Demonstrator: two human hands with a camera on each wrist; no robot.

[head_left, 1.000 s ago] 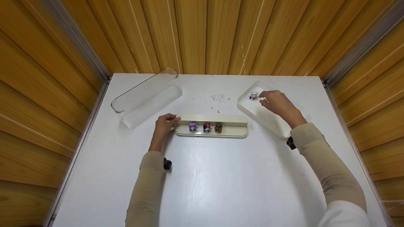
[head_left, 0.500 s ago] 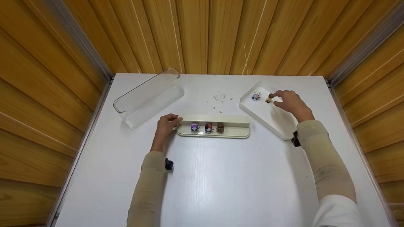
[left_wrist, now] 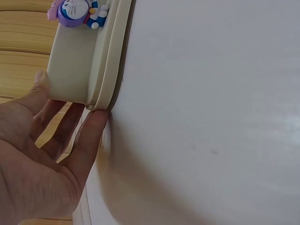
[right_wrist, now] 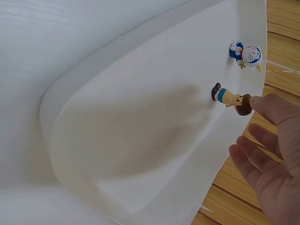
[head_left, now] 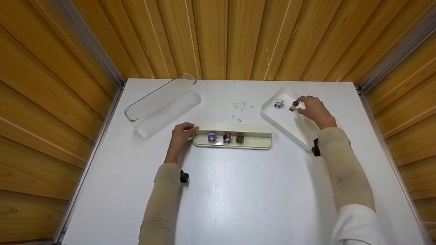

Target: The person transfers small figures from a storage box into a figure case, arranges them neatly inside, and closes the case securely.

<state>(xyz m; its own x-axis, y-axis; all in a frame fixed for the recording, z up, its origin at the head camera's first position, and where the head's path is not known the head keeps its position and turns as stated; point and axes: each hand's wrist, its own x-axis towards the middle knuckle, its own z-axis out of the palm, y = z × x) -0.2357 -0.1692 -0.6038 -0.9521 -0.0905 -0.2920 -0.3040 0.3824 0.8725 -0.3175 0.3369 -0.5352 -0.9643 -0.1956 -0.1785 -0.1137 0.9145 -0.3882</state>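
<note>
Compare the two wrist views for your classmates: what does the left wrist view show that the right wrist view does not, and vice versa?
Only the left: the left hand gripping one end of a cream holder, plus a purple-headed figurine.

Only the right: the right hand, a brown-haired figurine at its fingertip, a blue-and-white figurine and a white tray.

Both: the white table and wood-patterned wall.

The right hand [head_left: 316,111] has shifted toward 3 o'clock, off the blue-and-white figurine [head_left: 278,103]. The brown-haired figurine [head_left: 294,106], largely covered a second ago, now shows, its head against that hand. The right sleeve [head_left: 347,170] has swung toward 9 o'clock.
</note>
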